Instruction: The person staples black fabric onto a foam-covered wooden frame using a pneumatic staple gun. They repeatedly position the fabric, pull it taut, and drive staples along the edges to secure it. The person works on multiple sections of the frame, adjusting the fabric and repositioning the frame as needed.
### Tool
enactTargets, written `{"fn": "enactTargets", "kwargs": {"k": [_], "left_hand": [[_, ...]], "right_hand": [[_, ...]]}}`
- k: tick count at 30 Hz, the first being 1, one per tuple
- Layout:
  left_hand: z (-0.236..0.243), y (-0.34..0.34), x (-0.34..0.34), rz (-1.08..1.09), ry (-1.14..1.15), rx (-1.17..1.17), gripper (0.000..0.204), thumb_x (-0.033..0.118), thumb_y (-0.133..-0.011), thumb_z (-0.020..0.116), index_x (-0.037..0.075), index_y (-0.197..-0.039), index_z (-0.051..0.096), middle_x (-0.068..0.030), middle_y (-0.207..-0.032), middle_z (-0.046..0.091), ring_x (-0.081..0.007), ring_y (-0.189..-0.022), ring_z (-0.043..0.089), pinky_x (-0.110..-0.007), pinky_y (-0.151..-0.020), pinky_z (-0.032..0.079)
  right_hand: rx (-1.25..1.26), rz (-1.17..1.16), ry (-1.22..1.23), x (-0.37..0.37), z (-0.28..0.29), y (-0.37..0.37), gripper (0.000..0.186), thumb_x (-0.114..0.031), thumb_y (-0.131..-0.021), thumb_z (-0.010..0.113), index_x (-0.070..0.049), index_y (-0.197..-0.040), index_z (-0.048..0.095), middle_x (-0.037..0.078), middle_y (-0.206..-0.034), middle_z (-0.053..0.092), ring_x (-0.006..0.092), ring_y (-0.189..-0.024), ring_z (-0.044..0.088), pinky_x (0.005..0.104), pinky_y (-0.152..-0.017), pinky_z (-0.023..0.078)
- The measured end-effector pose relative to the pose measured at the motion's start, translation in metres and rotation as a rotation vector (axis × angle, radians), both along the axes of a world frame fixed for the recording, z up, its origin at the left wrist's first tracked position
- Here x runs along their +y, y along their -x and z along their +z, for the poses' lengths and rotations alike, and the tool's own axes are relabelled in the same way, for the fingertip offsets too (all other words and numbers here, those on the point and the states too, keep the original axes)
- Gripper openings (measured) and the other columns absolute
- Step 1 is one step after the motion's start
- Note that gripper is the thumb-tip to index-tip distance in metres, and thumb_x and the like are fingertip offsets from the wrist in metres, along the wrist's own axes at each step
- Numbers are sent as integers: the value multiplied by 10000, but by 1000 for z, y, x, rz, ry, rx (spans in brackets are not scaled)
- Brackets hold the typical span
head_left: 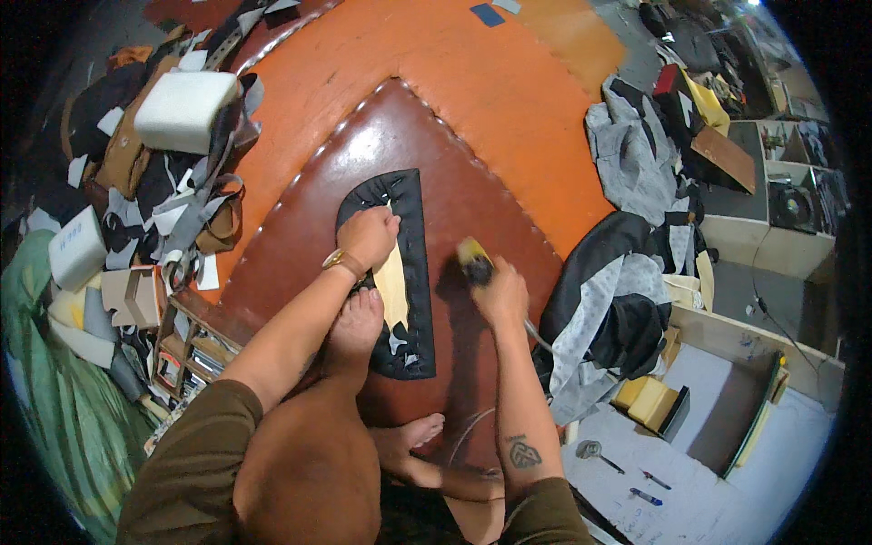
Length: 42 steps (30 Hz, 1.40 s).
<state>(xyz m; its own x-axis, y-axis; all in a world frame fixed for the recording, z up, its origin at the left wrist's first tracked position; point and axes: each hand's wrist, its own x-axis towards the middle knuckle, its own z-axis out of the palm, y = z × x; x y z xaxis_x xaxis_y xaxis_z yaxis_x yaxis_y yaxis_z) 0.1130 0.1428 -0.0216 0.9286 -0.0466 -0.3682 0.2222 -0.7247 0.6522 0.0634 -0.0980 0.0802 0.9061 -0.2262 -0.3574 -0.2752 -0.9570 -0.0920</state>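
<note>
A half-round panel (416, 300) lies on the maroon padded surface, its black cover folded over a pale yellow board (392, 282). Small torn white and black scraps show near its lower end. My left hand (368, 238), with a watch at the wrist, is closed and pressed on the panel's upper part, gripping the cover's folded edge; the fingertips are partly hidden. To the right of the panel, my right hand (501, 292) is closed round a yellow-and-black tool (474, 262), seemingly a staple gun with a thin hose. The tool is held apart from the panel and is slightly blurred. My bare foot (361, 318) rests against the panel's left side.
Fabric scraps and a white foam block (186, 111) are heaped at left, above a wooden compartment box (186, 350). Black and grey covers (609, 309) lie close on the right. Beyond them stand open drawers (718, 391) and a white surface with pens (646, 496).
</note>
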Motion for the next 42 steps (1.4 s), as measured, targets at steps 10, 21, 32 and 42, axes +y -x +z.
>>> {"fn": "enactTargets", "kwargs": {"k": [10,21,32,42], "left_hand": [[60,180,150,-3,503,273,331,254,-1098,548,34,-878,659,-3,-755,611,-114,-744,581,-304,-681,472],[184,385,255,413,147,230,441,399,-1114,478,15,-1100,693,-78,-1064,716,-201,-946,649,-375,-836,510],[344,360,154,170,544,-427,528,396,-1119,461,-49,-1377,583,-215,-1260,687,-324,-1125,651,-413,-1012,491],[365,390,115,164,266,-491,771,403,-1000,646,-72,-1542,371,-335,-1463,525,-473,-1389,499,-489,-1157,404]], "right_hand": [[-224,-319,-103,-68,-23,248,489,-150,-845,735,29,-1284,613,267,-1242,646,477,-1139,606,536,-1003,479],[20,-475,-514,38,-74,239,634,-270,-970,661,51,-1493,499,358,-1480,522,460,-1377,523,491,-1166,411],[-396,-152,-788,62,8,293,402,-363,-861,755,-28,-1081,777,182,-796,704,333,-795,691,428,-827,549],[-455,-464,-1217,-65,115,430,307,-201,-948,706,54,-1117,731,96,-993,756,231,-836,695,351,-772,560]]}}
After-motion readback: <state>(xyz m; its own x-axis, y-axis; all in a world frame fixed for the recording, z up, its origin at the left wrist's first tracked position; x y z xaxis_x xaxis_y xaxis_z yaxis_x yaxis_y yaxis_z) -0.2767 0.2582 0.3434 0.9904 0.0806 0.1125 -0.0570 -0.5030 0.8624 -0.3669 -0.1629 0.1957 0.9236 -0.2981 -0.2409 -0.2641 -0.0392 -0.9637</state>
